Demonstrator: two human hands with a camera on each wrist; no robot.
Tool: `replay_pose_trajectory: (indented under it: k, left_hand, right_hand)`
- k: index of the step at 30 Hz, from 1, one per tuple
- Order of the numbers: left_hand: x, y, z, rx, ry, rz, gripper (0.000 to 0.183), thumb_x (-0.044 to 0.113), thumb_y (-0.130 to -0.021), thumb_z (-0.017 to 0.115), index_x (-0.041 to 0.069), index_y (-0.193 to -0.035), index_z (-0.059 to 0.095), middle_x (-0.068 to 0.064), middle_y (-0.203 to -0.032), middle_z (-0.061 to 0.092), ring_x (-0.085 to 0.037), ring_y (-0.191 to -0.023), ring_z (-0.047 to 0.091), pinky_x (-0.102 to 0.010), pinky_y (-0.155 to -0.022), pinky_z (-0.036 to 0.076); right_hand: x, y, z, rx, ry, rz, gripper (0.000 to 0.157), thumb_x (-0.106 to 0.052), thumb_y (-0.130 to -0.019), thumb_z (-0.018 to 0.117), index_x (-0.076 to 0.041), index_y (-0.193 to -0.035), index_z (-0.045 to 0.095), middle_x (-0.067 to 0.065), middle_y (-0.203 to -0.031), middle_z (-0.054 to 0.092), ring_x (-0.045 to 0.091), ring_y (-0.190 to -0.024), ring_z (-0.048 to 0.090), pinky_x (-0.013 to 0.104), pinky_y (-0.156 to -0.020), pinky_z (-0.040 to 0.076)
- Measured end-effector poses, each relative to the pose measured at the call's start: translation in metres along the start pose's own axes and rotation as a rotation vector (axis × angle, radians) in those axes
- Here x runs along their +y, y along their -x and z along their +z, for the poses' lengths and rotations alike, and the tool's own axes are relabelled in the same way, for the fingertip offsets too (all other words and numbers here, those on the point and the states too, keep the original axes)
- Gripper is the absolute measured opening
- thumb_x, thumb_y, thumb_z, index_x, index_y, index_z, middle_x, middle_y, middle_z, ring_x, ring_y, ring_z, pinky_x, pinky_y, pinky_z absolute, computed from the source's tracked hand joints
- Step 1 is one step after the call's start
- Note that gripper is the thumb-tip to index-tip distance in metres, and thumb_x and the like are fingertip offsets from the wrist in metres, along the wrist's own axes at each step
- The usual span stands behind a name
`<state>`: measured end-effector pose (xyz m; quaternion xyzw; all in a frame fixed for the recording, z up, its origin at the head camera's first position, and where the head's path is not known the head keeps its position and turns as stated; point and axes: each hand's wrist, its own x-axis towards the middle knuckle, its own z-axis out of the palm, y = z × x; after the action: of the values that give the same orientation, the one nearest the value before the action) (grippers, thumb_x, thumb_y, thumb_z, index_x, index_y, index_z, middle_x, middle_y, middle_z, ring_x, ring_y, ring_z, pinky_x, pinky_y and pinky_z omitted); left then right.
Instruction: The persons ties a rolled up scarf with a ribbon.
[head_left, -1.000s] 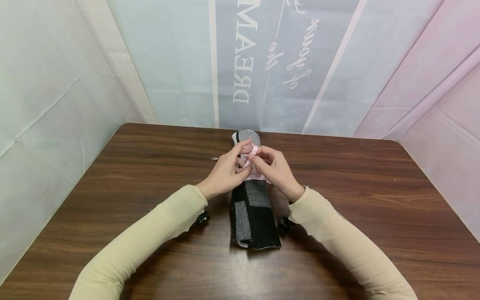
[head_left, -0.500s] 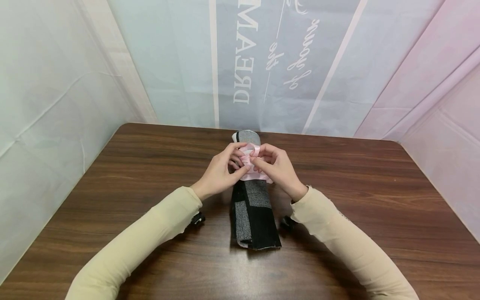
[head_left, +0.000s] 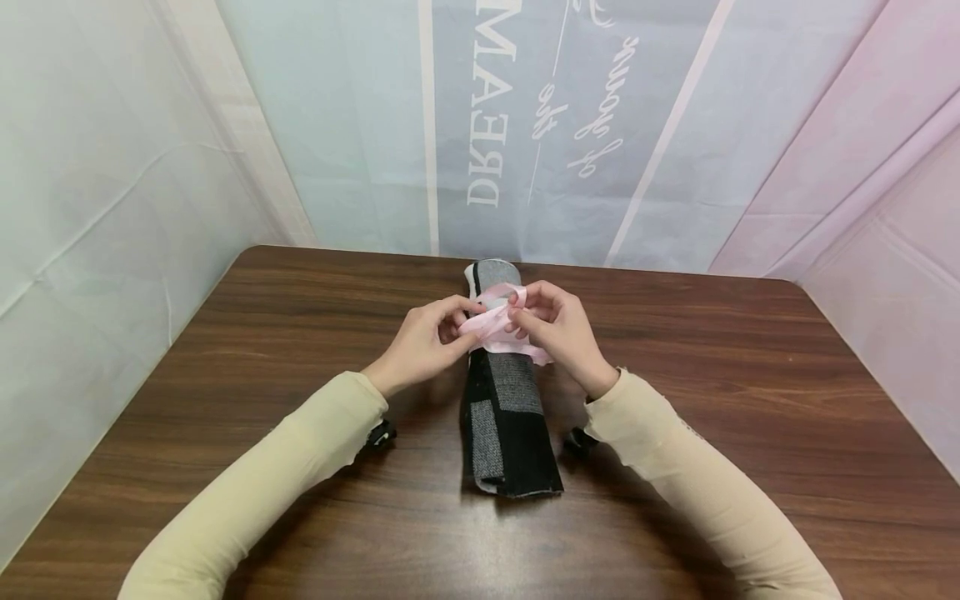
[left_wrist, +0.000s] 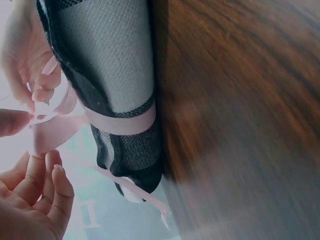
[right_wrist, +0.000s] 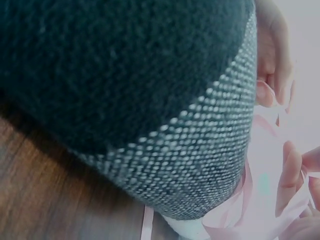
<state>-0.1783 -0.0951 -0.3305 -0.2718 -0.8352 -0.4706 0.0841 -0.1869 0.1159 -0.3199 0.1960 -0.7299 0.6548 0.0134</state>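
A rolled black-and-grey checked cloth (head_left: 513,425) lies lengthwise on the table, a pink ribbon (head_left: 491,323) wound round its far half. Between thumb and fingers, my left hand (head_left: 420,342) pinches a wide loop of that ribbon just above the roll. From the other side my right hand (head_left: 566,329) pinches the ribbon too, and a further loop arches up beside its fingertips. In the left wrist view one band of ribbon (left_wrist: 122,123) hugs the cloth, and a loose tail (left_wrist: 145,195) trails past the far end. The crossing between my fingertips is partly hidden.
The brown wood-grain table (head_left: 750,400) extends to both sides of the roll. Behind it hangs a pale curtain (head_left: 352,125) with mirrored lettering, and more sheeting hangs left and right. Dark wrist devices (head_left: 381,433) show under the sleeves.
My left hand has drawn away to the left and slightly toward me, with the ribbon loop now spread wider between the hands. My right hand has shifted slightly right. The cloth roll stays put.
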Motion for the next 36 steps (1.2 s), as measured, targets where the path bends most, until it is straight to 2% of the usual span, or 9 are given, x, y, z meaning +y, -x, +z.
replay_pose_trajectory:
  k: [6,10,14,19,23,30,36]
  left_hand:
    - [0.0,0.002,-0.004,0.026,-0.024,-0.058,0.013,0.017,-0.089,0.067,0.007,-0.098,0.069,-0.001,-0.071,0.057,-0.013,-0.064,0.051,-0.023,-0.058,0.042]
    - [0.0,0.002,-0.006,0.009,-0.028,-0.079,0.009,0.015,-0.09,0.065,0.007,-0.093,0.07,-0.001,-0.069,0.058,-0.012,-0.061,0.05,-0.022,-0.056,0.04]
    - [0.002,0.002,-0.005,0.006,-0.011,-0.055,0.009,0.013,-0.092,0.063,0.007,-0.091,0.069,-0.001,-0.069,0.06,-0.012,-0.06,0.051,-0.022,-0.055,0.041]
    - [0.005,0.001,-0.002,0.05,0.02,-0.009,0.009,0.01,-0.092,0.063,0.006,-0.094,0.07,-0.003,-0.075,0.064,-0.011,-0.06,0.051,-0.022,-0.055,0.043]
    - [0.01,0.0,0.002,0.046,0.048,0.01,0.009,0.009,-0.09,0.065,0.005,-0.094,0.072,-0.005,-0.082,0.065,-0.011,-0.065,0.053,-0.023,-0.06,0.045]
    - [0.013,-0.004,0.011,0.018,0.143,-0.055,0.007,0.01,-0.085,0.072,0.005,-0.09,0.073,-0.006,-0.085,0.072,-0.008,-0.073,0.062,-0.021,-0.066,0.052]
    - [0.012,-0.007,0.017,0.039,0.158,-0.069,0.011,0.01,-0.083,0.075,0.005,-0.089,0.067,-0.007,-0.08,0.071,-0.011,-0.072,0.064,-0.024,-0.067,0.054]
  right_hand:
    - [0.0,0.0,-0.002,0.023,-0.028,0.001,0.019,0.007,-0.087,0.059,0.013,-0.105,0.056,0.007,-0.088,0.064,0.009,-0.07,0.067,0.025,-0.063,0.055]
    - [0.001,-0.001,-0.004,0.034,-0.029,0.015,0.015,0.006,-0.088,0.058,0.014,-0.101,0.056,0.006,-0.091,0.065,0.008,-0.072,0.068,0.025,-0.066,0.056]
    - [0.001,-0.001,-0.005,0.044,-0.01,0.039,0.012,0.004,-0.088,0.058,0.013,-0.097,0.056,0.002,-0.088,0.066,0.008,-0.074,0.069,0.025,-0.068,0.056]
    - [0.002,-0.002,-0.004,0.054,0.004,0.04,0.014,0.003,-0.089,0.059,0.014,-0.096,0.056,-0.002,-0.085,0.066,0.007,-0.075,0.068,0.025,-0.07,0.056]
    - [0.002,-0.003,-0.003,0.068,0.009,0.038,0.013,0.004,-0.088,0.059,0.014,-0.097,0.058,0.001,-0.086,0.066,0.008,-0.074,0.069,0.027,-0.071,0.057]
    - [-0.002,-0.001,-0.002,0.06,0.005,0.039,0.013,0.004,-0.087,0.06,0.013,-0.097,0.059,0.003,-0.086,0.067,0.008,-0.077,0.069,0.026,-0.075,0.056]
    - [-0.003,-0.001,-0.001,0.031,-0.042,0.013,0.01,0.004,-0.088,0.059,0.011,-0.095,0.057,-0.001,-0.086,0.068,0.01,-0.08,0.07,0.027,-0.076,0.056]
